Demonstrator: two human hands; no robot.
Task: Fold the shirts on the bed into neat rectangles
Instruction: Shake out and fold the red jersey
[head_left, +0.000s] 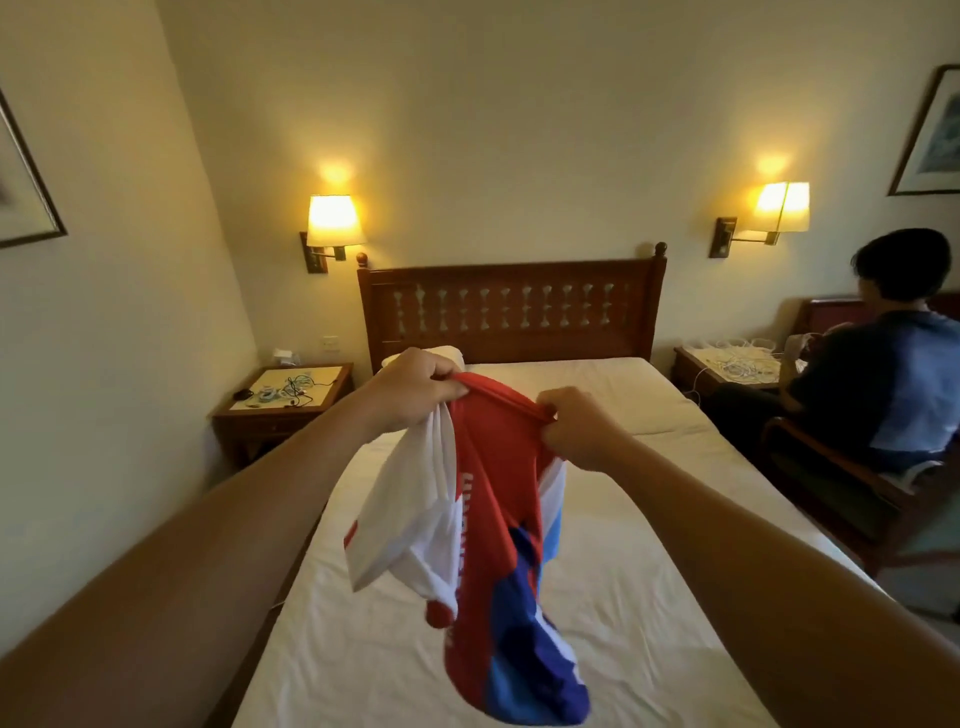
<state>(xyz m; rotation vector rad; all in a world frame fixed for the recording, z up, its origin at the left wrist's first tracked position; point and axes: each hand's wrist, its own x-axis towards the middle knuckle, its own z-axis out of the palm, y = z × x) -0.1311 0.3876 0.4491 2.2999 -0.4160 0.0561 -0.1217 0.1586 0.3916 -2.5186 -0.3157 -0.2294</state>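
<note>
Grip: left hand (415, 388) bunched round the red collar edge and white cloth of the shirt (483, 519); right hand (576, 428) pinching the same collar edge at its other end. Shirt: red, white and blue, lifted above the bed (649, 597), hanging crumpled, lower end blurred. Bed: white sheet, wooden headboard (511, 306). Seated person (883, 364) at right, facing away.

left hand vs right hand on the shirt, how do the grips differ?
The left hand bunches a thick gather of white and red cloth in its fist; the right hand pinches only the red collar band. The left hand sits slightly higher and farther up the bed than the right hand. Both grip the top edge of the shirt, which hangs crumpled above the bed.
</note>
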